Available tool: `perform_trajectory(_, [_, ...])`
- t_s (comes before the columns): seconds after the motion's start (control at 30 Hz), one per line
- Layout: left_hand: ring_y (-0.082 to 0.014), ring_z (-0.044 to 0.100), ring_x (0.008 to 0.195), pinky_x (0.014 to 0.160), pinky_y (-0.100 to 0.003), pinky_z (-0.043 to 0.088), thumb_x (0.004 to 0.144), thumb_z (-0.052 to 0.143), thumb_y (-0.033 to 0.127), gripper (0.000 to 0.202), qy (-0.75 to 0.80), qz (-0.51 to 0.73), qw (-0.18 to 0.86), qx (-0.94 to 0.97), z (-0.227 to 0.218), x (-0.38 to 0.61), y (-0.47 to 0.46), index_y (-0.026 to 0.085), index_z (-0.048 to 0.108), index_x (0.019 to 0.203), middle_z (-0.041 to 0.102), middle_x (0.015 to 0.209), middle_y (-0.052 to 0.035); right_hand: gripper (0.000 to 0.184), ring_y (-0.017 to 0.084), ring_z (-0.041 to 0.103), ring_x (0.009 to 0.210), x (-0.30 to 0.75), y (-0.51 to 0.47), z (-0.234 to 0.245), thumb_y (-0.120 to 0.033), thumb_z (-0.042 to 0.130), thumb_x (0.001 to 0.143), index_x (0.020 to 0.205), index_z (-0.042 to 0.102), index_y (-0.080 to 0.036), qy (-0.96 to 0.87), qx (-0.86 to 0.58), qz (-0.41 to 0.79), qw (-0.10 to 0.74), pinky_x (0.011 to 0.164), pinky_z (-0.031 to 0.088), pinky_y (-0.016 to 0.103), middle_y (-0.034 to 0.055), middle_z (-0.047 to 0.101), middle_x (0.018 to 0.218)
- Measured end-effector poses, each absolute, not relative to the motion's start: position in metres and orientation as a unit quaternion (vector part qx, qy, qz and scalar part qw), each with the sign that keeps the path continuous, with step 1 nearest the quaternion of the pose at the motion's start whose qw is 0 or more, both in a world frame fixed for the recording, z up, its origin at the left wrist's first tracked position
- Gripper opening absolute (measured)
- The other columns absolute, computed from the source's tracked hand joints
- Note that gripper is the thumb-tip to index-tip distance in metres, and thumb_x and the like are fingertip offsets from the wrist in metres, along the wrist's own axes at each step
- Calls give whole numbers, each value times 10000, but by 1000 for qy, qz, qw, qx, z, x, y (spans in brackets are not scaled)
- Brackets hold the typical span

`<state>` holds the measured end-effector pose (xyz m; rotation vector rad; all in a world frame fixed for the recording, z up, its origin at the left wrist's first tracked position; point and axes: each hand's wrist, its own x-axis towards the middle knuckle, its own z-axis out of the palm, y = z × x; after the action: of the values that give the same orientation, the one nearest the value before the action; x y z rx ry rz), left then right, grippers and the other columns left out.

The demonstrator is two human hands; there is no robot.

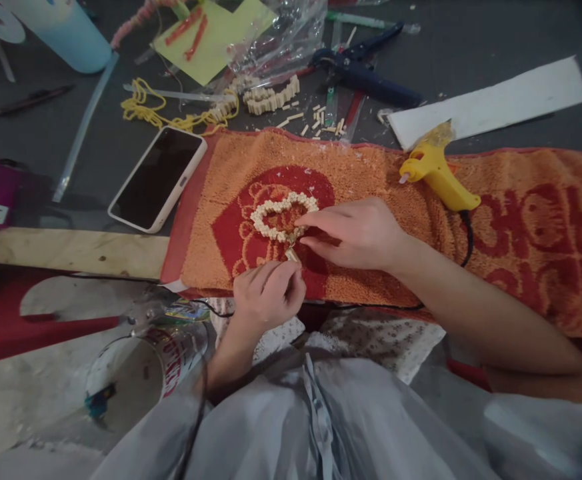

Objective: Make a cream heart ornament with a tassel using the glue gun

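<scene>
A ring built of small pale wooden pieces [277, 212] lies on the red patch of an orange towel [351, 167]. My right hand [355, 233] rests on the towel, its fingers pinched on the ring's right side. Just below, my left hand [267, 292] is curled closed and pinches a small pale wooden piece [292, 254] right under the ring's lower edge. A yellow glue gun [438, 171] lies on the towel to the right of my right hand, its black cord running down past my wrist.
A phone [158, 177] lies face up left of the towel. Behind it are yellow cord [155, 113], loose wooden pieces [271, 99], a blue cutter [365, 67], clear plastic wrap and a white board [491, 103]. A wooden plank [71, 252] and a clear jar [135, 373] are at lower left.
</scene>
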<state>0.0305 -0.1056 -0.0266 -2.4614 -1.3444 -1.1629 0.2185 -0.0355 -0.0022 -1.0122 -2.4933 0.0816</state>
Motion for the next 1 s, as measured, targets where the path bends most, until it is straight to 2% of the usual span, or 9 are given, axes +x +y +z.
perform_trajectory(0.43, [-109,582,508,529,-239,433,789,584,103,117,-437,-386,53,-811,-29,29,-107,182,559,871,651,618,16,226,142,625,663,211,-36,1,-266,500,885,902,714,-195,-902,-373,65,208,537,324,258,22,735,797])
perform_trajectory(1.0, [-113,611,511,533,-238,447,782,583,113,111,-441,-396,60,-804,-28,30,-107,192,571,860,666,617,13,221,132,611,639,208,-36,1,-245,499,871,878,712,-187,-897,-373,81,225,531,323,253,21,736,769])
